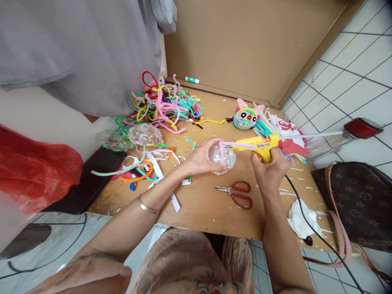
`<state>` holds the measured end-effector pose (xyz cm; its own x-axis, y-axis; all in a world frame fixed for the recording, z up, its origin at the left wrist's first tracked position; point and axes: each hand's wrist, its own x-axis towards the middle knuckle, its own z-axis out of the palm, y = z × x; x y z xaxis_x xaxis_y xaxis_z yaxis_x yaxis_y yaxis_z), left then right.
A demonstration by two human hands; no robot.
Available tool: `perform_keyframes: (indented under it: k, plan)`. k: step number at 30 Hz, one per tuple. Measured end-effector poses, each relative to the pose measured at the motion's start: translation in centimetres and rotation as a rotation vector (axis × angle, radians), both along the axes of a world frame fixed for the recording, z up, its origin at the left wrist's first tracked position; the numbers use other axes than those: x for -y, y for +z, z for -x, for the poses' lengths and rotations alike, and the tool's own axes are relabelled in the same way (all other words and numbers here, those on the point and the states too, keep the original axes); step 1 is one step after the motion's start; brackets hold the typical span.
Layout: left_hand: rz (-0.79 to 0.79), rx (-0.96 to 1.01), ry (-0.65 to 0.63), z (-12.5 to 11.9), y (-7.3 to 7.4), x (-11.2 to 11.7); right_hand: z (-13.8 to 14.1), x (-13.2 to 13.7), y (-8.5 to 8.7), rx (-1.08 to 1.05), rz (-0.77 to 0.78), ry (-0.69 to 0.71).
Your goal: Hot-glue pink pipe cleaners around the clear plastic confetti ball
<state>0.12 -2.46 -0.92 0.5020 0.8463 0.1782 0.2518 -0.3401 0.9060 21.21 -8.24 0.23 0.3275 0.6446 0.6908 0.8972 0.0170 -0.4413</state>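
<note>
My left hand is closed around a clear plastic ball wrapped with pale pipe cleaner, held just above the low wooden table. My right hand grips a yellow glue gun, its nozzle pointing left and touching the top of the ball. The gun's black cord trails off to the lower right. Red-handled scissors lie on the table just below both hands.
A heap of coloured pipe cleaners lies at the back left, a round decorated face at the back right. Another clear ball, paper strips, a crumpled tissue, a brown bag and a red plastic bag surround the table.
</note>
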Motion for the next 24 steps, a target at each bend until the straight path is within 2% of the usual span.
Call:
perform_keyframes:
  k: [6, 11, 16, 19, 22, 24]
  plan:
    - [0.009, 0.015, -0.006, 0.0, -0.4, -0.3, -0.1, -0.3, 0.0, -0.126, 0.064, -0.076]
    - [0.035, 0.033, -0.004, 0.0, -0.3, -0.3, -1.4, -1.1, -0.6, -0.211, 0.233, -0.129]
    - [0.032, 0.034, -0.009, 0.1, -0.3, -0.3, -2.4, -1.8, -2.9, 0.006, 0.533, -0.264]
    - [0.014, 0.038, -0.002, 0.1, -0.7, -0.3, -2.2, -1.8, -3.8, 0.142, 0.647, -0.328]
    - [0.025, 0.03, 0.002, 0.0, -0.8, -0.3, -1.9, -1.7, -3.8, 0.238, 0.667, -0.362]
    - [0.043, 0.029, -0.004, 0.0, -0.6, -0.3, -1.5, -1.5, -3.2, 0.266, 0.588, -0.353]
